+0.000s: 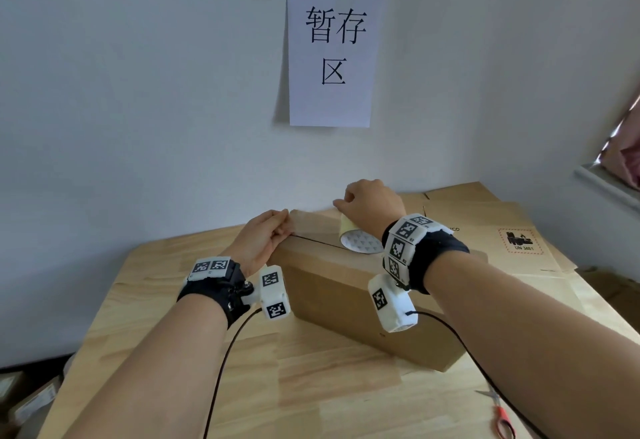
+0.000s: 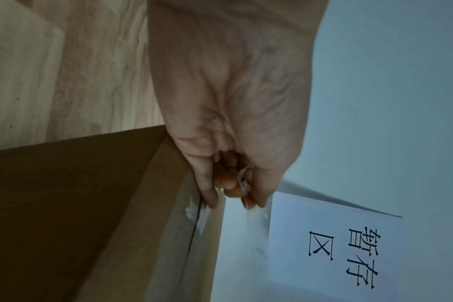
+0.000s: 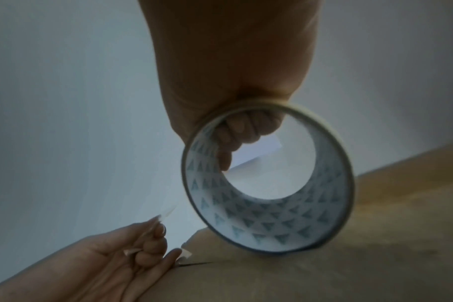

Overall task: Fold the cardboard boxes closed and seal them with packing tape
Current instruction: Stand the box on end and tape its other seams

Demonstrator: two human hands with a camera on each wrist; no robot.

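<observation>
A brown cardboard box [image 1: 349, 286] stands on the wooden table with its top flaps folded down. My right hand [image 1: 367, 203] grips a roll of clear packing tape [image 1: 360, 239] with fingers curled through its core; the roll [image 3: 269, 183] rests on the box top. A strip of tape runs from the roll leftward over the box. My left hand [image 1: 263, 234] pinches the free end of the tape [image 2: 243, 183] at the box's left edge [image 2: 194, 204], beside the seam between the flaps.
Flat unfolded cardboard boxes [image 1: 502, 230] lie stacked at the back right of the table [image 1: 173, 300]. Red-handled scissors [image 1: 502, 418] lie at the front right. A paper sign [image 1: 334, 54] hangs on the wall behind. Cables trail from both wrists.
</observation>
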